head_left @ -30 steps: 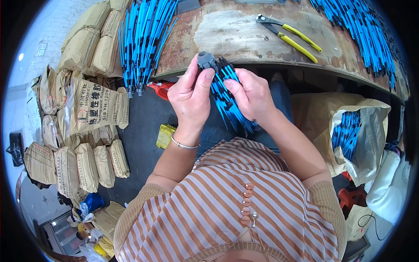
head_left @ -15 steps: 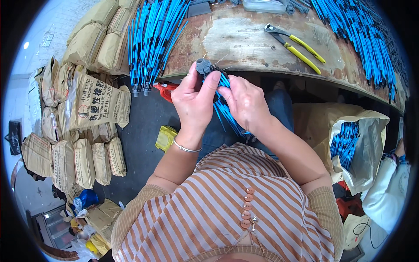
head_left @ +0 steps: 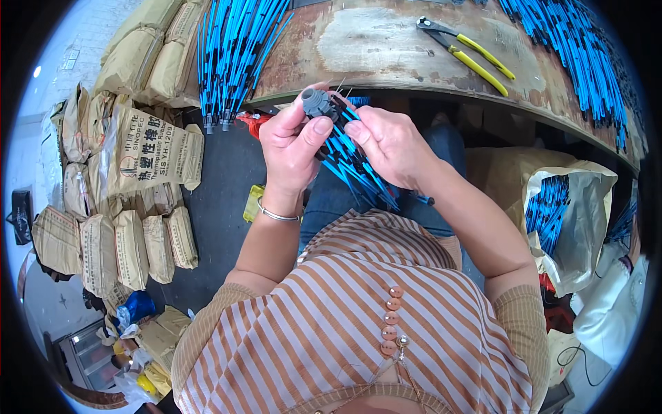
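Just past the table's near edge, my left hand point(head_left: 295, 148) is closed around a grey ribbed round plastic connector point(head_left: 317, 103), its thumb across the side. Blue tubes with black ends point(head_left: 348, 162) run from the connector down over my lap. My right hand point(head_left: 396, 145) is closed beside it, thumb and forefinger pinching at the black ends of these tubes. The exact piece between those fingertips is hard to make out. Thin pale strands stick up just behind the connector.
Yellow-handled pliers point(head_left: 469, 55) lie on the worn wooden table point(head_left: 365, 48). Blue tube bundles rest at the table's left point(head_left: 241, 55) and right point(head_left: 572, 62). An open paper sack point(head_left: 576, 228) with more tubes stands at right. Brown paper sacks point(head_left: 114, 248) are stacked at left.
Both hands have shifted slightly left. The connector has turned so more of its side shows, and the blue tubes below it fan out wider.
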### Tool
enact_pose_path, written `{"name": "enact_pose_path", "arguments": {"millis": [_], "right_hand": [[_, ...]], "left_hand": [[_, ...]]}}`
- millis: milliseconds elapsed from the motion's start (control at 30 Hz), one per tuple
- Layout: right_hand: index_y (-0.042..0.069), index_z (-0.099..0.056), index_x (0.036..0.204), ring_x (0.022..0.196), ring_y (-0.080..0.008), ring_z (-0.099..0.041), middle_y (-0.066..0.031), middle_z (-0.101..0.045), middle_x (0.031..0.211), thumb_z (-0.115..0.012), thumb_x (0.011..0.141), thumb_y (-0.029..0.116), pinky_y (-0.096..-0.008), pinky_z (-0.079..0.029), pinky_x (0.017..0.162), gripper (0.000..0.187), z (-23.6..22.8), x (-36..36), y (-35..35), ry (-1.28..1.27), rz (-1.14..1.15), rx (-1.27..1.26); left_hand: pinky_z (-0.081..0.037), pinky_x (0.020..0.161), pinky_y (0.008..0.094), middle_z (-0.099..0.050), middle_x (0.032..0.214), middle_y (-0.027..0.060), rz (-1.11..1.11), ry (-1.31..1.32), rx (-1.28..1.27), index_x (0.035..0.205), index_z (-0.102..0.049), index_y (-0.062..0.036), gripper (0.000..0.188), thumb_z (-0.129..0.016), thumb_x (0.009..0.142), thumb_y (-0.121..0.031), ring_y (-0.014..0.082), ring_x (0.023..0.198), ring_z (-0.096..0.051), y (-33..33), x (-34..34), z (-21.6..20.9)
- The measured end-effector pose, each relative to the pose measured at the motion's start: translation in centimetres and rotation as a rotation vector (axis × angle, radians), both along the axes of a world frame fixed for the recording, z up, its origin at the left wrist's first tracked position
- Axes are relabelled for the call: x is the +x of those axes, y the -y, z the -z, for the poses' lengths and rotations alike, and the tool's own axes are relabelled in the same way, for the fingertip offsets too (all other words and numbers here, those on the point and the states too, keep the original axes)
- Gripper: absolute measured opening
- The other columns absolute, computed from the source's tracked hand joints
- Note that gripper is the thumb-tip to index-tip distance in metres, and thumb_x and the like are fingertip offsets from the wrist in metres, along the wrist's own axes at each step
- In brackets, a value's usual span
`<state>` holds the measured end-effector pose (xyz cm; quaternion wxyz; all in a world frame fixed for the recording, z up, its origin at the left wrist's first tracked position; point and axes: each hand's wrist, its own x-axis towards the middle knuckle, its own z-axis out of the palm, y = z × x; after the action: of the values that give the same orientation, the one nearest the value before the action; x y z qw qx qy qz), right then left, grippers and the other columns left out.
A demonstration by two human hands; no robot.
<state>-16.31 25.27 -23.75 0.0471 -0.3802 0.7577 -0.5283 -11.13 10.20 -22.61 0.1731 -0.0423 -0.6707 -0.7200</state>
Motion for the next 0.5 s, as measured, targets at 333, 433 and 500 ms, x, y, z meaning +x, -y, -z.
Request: {"name": "enact_pose_path", "arguments": {"millis": [333, 433, 500], "right_hand": [[-0.001, -0.051, 0.082, 0.065, -0.0349, -0.052, -0.0170, -0.052, 0.073, -0.052, 0.088, 0.012, -0.0378, -0.044, 0.058, 0.014, 1.2, 1.6, 2.1, -0.053, 0.109, -0.059], [-0.001, -0.053, 0.085, 0.064, -0.0330, -0.053, -0.0163, -0.053, 0.073, -0.054, 0.086, 0.010, -0.0362, -0.045, 0.059, 0.011, 1.2, 2.5, 1.8, -0.049, 0.130, -0.071], [-0.002, -0.055, 0.087, 0.064, -0.0301, -0.055, -0.0147, -0.054, 0.074, -0.056, 0.084, 0.007, -0.0345, -0.046, 0.060, 0.009, 1.4, 3.1, 1.4, -0.013, 0.164, -0.286]], "left_hand": [[-0.043, 0.086, 0.0346, -0.058, 0.093, 0.0126, -0.148, 0.070, 0.089, 0.113, -0.044, 0.0015, 0.031, -0.053, 0.088, -0.013, 0.0213, 0.092, -0.056, -2.1, 0.2, 0.4], [-0.043, 0.086, 0.0364, -0.057, 0.094, 0.0125, -0.085, 0.100, 0.109, 0.112, -0.043, 0.0002, 0.030, -0.054, 0.088, -0.014, 0.0221, 0.093, -0.055, -1.5, 0.6, 0.2], [-0.043, 0.087, 0.0386, -0.057, 0.095, 0.0131, 0.019, 0.086, 0.135, 0.112, -0.044, -0.0003, 0.032, -0.056, 0.086, -0.015, 0.0237, 0.094, -0.055, -1.1, 0.9, 0.1]]}}
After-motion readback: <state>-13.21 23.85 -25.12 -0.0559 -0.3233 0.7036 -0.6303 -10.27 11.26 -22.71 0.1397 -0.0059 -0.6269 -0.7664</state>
